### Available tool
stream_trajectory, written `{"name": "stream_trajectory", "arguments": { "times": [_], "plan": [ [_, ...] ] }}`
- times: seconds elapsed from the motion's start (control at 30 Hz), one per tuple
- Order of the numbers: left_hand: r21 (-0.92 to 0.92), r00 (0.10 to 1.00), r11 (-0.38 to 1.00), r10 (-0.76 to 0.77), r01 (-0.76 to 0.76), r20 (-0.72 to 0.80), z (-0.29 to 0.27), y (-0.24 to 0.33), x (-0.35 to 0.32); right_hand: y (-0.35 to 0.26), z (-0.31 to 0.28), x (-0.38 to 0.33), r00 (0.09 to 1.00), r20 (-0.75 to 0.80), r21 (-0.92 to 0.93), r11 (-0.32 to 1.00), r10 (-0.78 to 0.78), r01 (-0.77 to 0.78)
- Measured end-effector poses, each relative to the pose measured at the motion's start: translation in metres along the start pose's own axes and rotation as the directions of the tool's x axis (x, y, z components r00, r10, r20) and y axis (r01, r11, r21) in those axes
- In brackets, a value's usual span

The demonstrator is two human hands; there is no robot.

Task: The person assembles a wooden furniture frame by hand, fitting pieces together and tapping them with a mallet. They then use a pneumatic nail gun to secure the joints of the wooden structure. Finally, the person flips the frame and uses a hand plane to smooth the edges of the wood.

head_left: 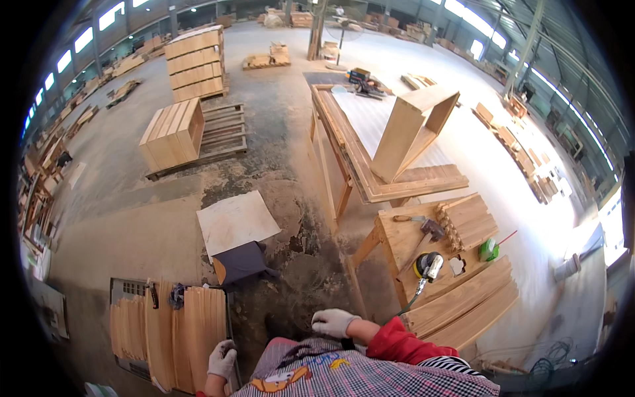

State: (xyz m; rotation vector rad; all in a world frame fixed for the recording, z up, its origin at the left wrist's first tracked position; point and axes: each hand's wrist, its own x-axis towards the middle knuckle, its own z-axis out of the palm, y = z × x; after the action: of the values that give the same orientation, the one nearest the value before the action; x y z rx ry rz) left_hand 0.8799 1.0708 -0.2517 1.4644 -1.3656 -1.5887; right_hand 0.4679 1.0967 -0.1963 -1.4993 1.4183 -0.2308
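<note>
Head view: gloved left hand (pixel 222 359) rests on pale, thin wooden slats (pixel 173 331).

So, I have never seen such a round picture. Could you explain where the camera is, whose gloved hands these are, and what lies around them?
The camera sits on a person's head and looks down, so straight edges bend. The two hands in white gloves are that person's own. The left hand rests on a stack of thin pale wooden slats. The right hand is raised in front of the body and seems to hold nothing. To the right, a small wooden workbench carries a hammer, a yellow-and-black power sander and a small green tool.
</note>
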Motion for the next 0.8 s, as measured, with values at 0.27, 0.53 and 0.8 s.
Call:
{"name": "stream_trajectory", "arguments": {
  "times": [0.27, 0.53, 0.8],
  "plan": [
    [0.137, 0.952, 0.962, 0.201, -0.237, 0.232, -0.017, 0.109, 0.249, -0.014, -0.07, 0.068, 0.937, -0.313, 0.231, 0.969, 0.157, -0.085],
    [-0.034, 0.75, 0.948, 0.27, -0.315, 0.604, 0.136, 0.259, 0.426, 0.011, -0.162, 0.058, 0.662, -0.599, 0.509, 0.852, 0.452, -0.121],
    [-0.155, 0.475, 0.89, 0.368, -0.428, 0.799, 0.345, 0.39, 0.477, 0.075, -0.344, 0.032, 0.017, -0.95, 0.31, 0.95, 0.311, -0.024]
  ]
}}
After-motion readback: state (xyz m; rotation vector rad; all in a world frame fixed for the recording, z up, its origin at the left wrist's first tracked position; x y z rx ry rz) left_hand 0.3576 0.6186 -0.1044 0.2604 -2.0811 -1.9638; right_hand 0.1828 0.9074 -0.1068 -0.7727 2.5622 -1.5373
